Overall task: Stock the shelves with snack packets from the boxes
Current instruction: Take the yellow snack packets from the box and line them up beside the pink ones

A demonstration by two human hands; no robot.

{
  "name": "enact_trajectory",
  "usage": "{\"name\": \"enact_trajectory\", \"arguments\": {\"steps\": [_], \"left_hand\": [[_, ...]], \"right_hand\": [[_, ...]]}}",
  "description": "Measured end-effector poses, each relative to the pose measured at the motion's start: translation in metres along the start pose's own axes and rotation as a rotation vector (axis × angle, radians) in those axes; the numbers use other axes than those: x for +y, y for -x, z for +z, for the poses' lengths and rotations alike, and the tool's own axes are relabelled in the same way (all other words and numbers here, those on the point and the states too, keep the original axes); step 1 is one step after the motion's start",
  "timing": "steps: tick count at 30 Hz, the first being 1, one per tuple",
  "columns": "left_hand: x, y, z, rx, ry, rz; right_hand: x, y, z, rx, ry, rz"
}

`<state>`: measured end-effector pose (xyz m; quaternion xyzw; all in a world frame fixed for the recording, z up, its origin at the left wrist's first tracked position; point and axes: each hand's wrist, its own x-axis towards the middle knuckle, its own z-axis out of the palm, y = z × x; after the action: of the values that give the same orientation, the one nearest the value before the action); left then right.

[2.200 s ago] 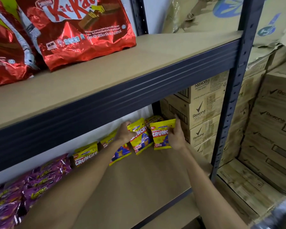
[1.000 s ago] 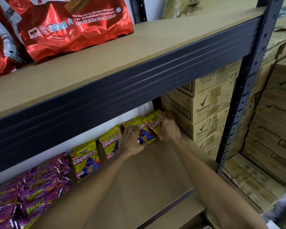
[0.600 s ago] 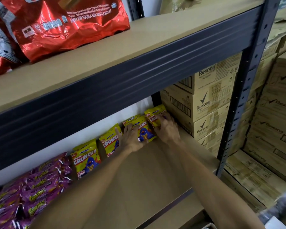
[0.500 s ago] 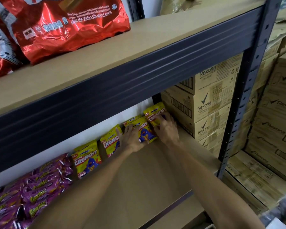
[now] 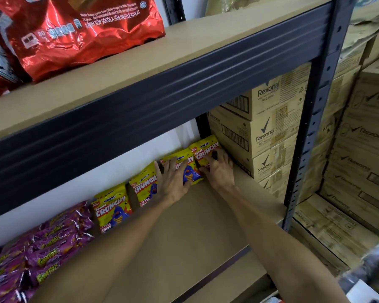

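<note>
— Where are the yellow Crunchy packets [image 5: 114,206] sitting?

— They are standing in a row at the back of the lower shelf [image 5: 195,232], leaning against the white wall [image 5: 140,158]. Four are showing, all facing out.

— What is the left hand [image 5: 173,182] doing?

— It is pressing flat on the second packet [image 5: 185,160] from the right end, with its fingers straight and spread and gripping nothing. Its outermost finger is lying over the edge of the neighbouring packet to the left.

— And the right hand [image 5: 219,169]?

— It is lying on the end packet [image 5: 206,147] (the one tucked into the corner just beside the Rexona cartons [image 5: 265,132]). Its fingers are spreading across the front, only lightly bent, and the thumb is stretching along the packet's lower part. It is pressing on the packet rather than closing round it.

— What else is showing?

— Purple packets [image 5: 46,248] are lying heaped at the left of the same shelf, just beside the yellow row. A red KitKat bag [image 5: 81,33] is resting on the upper shelf [image 5: 195,44].
</note>
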<state>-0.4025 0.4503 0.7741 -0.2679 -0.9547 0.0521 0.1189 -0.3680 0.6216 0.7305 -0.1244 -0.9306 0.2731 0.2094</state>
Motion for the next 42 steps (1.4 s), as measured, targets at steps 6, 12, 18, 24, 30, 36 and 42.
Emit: {"name": "enact_trajectory", "arguments": {"steps": [6, 12, 18, 24, 30, 36, 42], "left_hand": [[0.006, -0.001, 0.000, -0.096, 0.040, 0.053], [0.010, -0.004, 0.000, -0.133, 0.065, -0.014], [0.011, 0.001, -0.009, -0.113, 0.092, -0.012], [0.008, 0.029, -0.018, 0.004, 0.111, -0.025], [0.000, 0.074, -0.046, 0.167, 0.187, -0.061], [-0.014, 0.143, -0.070, 0.137, 0.208, -0.096], [-0.065, 0.237, -0.090, 0.099, 0.380, -0.193]], "right_hand": [[0.000, 0.001, -0.003, -0.029, 0.011, 0.013], [0.001, -0.001, -0.002, -0.057, 0.027, 0.019], [-0.001, -0.001, -0.004, -0.041, -0.004, 0.012], [-0.015, 0.013, -0.016, 0.004, -0.060, 0.003], [-0.046, 0.062, -0.034, 0.122, -0.126, -0.057], [-0.090, 0.127, -0.047, 0.023, -0.228, -0.130], [-0.157, 0.200, -0.033, -0.066, -0.126, -0.226]]}}
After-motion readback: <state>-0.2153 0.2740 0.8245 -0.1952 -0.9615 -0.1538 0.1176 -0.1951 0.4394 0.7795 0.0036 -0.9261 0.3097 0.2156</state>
